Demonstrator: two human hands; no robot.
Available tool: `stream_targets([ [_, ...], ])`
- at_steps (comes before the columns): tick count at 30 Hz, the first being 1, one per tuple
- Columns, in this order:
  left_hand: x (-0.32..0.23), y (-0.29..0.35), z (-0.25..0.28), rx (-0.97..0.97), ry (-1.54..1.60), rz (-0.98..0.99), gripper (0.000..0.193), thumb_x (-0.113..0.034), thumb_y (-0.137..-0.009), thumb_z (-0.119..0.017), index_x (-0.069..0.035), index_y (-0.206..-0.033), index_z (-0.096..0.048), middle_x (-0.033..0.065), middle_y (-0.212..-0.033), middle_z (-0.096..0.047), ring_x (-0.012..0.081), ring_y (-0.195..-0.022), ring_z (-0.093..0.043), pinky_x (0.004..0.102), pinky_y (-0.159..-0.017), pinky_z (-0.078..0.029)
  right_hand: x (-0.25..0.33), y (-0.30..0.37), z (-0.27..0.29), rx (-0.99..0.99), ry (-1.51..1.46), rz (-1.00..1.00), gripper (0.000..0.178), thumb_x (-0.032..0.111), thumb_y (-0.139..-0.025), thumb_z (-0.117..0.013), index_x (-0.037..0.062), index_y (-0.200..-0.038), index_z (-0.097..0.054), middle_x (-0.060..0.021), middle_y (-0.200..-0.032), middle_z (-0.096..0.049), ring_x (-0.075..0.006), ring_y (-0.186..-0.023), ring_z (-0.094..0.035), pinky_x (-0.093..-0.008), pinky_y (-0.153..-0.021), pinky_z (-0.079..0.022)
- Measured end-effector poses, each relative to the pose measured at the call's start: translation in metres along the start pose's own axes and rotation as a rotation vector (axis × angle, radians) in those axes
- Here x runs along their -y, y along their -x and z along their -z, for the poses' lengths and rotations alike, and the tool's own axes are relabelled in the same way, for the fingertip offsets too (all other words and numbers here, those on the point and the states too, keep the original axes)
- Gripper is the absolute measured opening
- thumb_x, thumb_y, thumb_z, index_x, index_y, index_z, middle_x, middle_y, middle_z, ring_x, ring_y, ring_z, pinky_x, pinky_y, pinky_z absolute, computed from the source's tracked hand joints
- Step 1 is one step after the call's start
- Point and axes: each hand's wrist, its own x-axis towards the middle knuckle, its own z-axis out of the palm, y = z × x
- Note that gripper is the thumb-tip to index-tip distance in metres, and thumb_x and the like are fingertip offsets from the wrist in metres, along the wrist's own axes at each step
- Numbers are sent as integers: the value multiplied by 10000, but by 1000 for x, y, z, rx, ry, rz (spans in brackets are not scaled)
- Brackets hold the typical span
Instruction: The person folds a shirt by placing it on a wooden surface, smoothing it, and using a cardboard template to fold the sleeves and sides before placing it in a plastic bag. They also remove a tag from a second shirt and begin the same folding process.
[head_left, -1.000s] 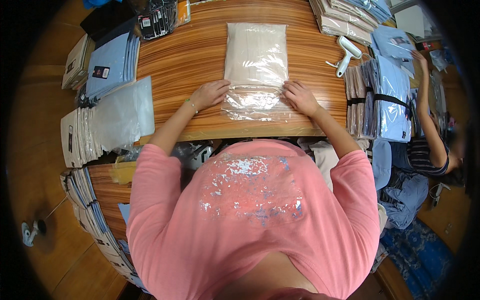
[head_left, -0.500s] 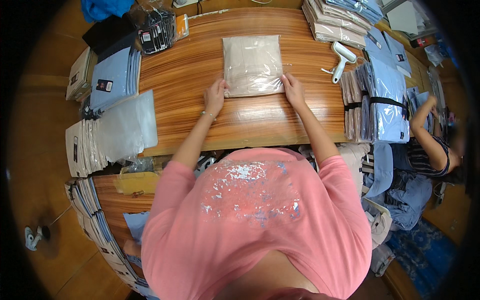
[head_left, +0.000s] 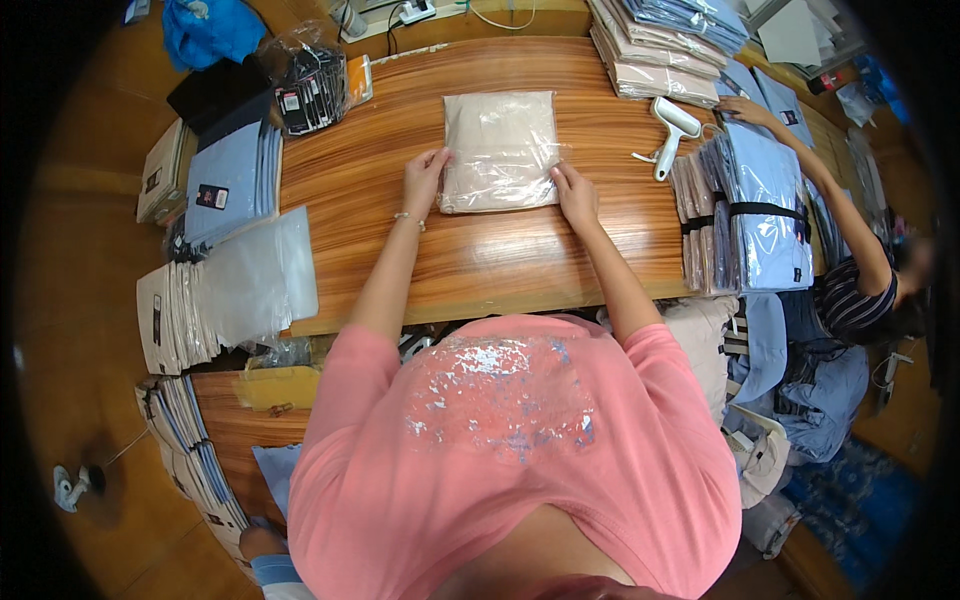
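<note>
A folded beige garment in a clear plastic bag [head_left: 499, 150] lies flat on the wood-grain table [head_left: 380, 110] in front of me. My left hand [head_left: 424, 182] pinches its left edge, thumb and fingers close together. At the lower right side, my right hand [head_left: 576, 196] grips the bag's edge in the same way. Light glints off the plastic along the lower half of the bag. The undersides of my fingertips are hidden.
Bagged beige and blue garments [head_left: 660, 75] are piled at the far right, near a white lint roller [head_left: 672, 135]. Strapped blue packs [head_left: 765, 215] stand nearer. A co-worker's arm [head_left: 840, 190] reaches over them. Clear bags [head_left: 260, 260] and blue garments [head_left: 232, 175] lie left.
The bagged garment appears slightly lower in view, along with the whole table. My right hand has shifted a little up its edge. The co-worker's arm has stretched out toward the far stacks.
</note>
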Motion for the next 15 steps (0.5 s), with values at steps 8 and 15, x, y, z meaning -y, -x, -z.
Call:
stream_targets([
  [8, -2, -2, -39, -205, -421, -167, 255, -232, -924, -487, -25, -853, -619, 116, -723, -664, 247, -667, -649, 336, -593, -472, -40, -27, -3, 122, -533, -115, 194, 238, -832, -616, 70, -920, -658, -40, -729, -635, -118, -625, -534, -245, -572, -412],
  [15, 10, -4, -29, -199, -505, -210, 246, -257, -920, -494, -50, -874, -620, 106, -705, -660, 249, -647, -642, 341, -585, -471, 2, -46, 3, 166, -895, -331, 137, 189, -825, -640, 55, -833, -668, 10, -678, -591, -56, -556, -455, -207, -501, -364],
])
